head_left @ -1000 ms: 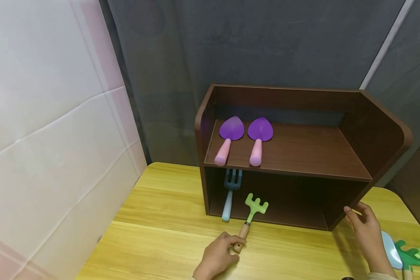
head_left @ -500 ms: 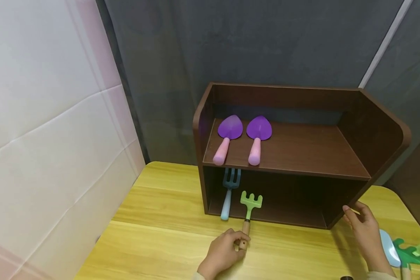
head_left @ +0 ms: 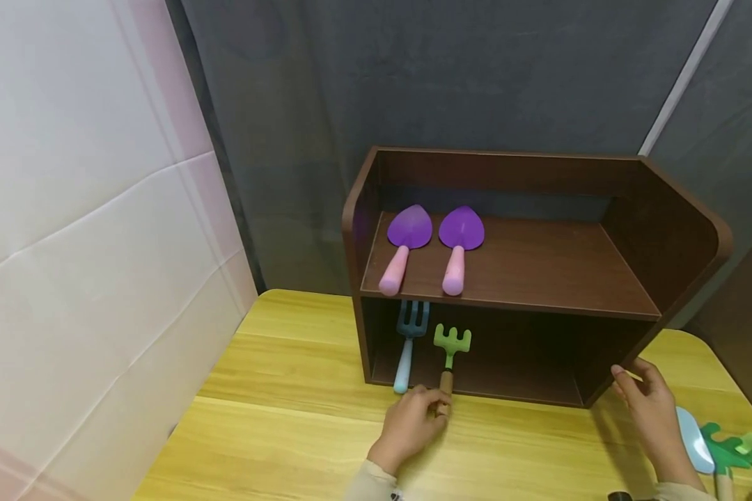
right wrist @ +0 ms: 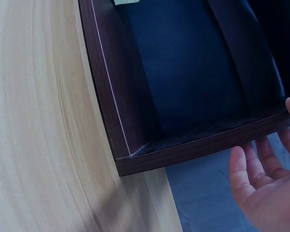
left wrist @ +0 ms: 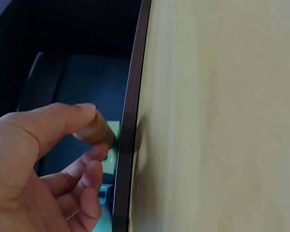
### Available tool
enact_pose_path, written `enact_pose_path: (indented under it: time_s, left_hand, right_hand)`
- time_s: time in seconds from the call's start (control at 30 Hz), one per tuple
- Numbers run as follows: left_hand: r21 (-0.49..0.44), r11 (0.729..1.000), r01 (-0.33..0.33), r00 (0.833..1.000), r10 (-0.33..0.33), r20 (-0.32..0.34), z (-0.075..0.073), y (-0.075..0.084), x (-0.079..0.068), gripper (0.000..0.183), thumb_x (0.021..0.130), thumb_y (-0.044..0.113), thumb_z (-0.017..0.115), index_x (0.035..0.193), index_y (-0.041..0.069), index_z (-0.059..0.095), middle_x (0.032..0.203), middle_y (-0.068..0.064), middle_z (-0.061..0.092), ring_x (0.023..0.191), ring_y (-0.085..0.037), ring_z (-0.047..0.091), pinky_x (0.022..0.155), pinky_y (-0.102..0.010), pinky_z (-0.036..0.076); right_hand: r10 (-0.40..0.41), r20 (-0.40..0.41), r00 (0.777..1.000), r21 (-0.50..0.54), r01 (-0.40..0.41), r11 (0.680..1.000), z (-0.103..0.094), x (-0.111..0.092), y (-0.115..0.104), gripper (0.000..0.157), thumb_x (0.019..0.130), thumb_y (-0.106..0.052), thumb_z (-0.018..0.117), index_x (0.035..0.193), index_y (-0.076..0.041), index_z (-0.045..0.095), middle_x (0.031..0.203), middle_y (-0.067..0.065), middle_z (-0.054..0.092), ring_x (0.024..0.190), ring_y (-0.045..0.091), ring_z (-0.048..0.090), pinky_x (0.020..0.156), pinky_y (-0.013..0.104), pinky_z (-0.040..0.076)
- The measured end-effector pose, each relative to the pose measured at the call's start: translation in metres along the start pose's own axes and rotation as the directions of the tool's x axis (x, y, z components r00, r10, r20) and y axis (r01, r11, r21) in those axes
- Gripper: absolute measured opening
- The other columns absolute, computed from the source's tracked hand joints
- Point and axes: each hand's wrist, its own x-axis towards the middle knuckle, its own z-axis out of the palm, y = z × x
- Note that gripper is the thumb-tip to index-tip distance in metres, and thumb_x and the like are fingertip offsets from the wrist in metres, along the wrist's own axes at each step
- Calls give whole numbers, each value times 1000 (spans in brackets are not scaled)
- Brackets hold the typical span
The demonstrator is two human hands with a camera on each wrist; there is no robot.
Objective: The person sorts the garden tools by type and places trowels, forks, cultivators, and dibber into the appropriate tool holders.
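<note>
Rake, lime green and three-pronged with a short brown wooden handle, had its head in the lower compartment of a dark-brown wooden shelf unit; whether it touched the compartment floor could not be told. The left hand pinched the handle near its end, probably to keep the prongs pointing inward. Just left of the prongs lay a slate-blue fork with a pale-blue handle, also turned toward the front. The right hand gripped the unit's right side panel, perhaps to steady it. On the upper shelf, two purple, broad-bladed trowels lay side by side, pink handles forward, presumably for easy reach. A dark-green rake lay on the yellow wood-grain tabletop beyond the right hand. The left wrist view showed the thumb and fingertip pinch more closely than the head view; the right wrist view revealed fingers outside the panel, but no trowels.
</note>
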Motion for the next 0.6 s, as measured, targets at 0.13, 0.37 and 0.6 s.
enact_pose_path:
  time_s: [0.13, 0.37, 0.6]
  left_hand:
    - [14, 1000, 23, 998, -22, -60, 7, 3, 8, 19, 83, 15, 68, 98, 23, 74, 79, 8, 58, 64, 0, 43, 52, -19, 34]
    - [-27, 996, 81, 984, -84, -154, 14, 7, 18, 19, 82, 14, 71, 98, 24, 74, 80, 8, 61, 68, -2, 52, 52, -20, 37]
    - [-43, 993, 108, 969, -114, -221, 21, 10, 24, 21, 79, 11, 74, 95, 24, 74, 79, 7, 63, 67, -2, 51, 53, -18, 37]
  right_hand:
    - [-3, -5, 1000, 11, 3, 1000, 0, 1, 0, 23, 99, -15, 52, 114, -32, 49, 106, -27, 49, 88, -16, 54, 71, 4, 46]
    - [10, -4, 1000, -9, -10, 1000, 0, 2, 0, 22, 99, -19, 52, 115, -33, 49, 106, -28, 48, 88, -16, 53, 71, 4, 45]
    - [9, -3, 1000, -28, -9, 1000, -1, 1, 1, 22, 99, -19, 52, 116, -32, 48, 105, -28, 48, 87, -17, 53, 71, 4, 45]
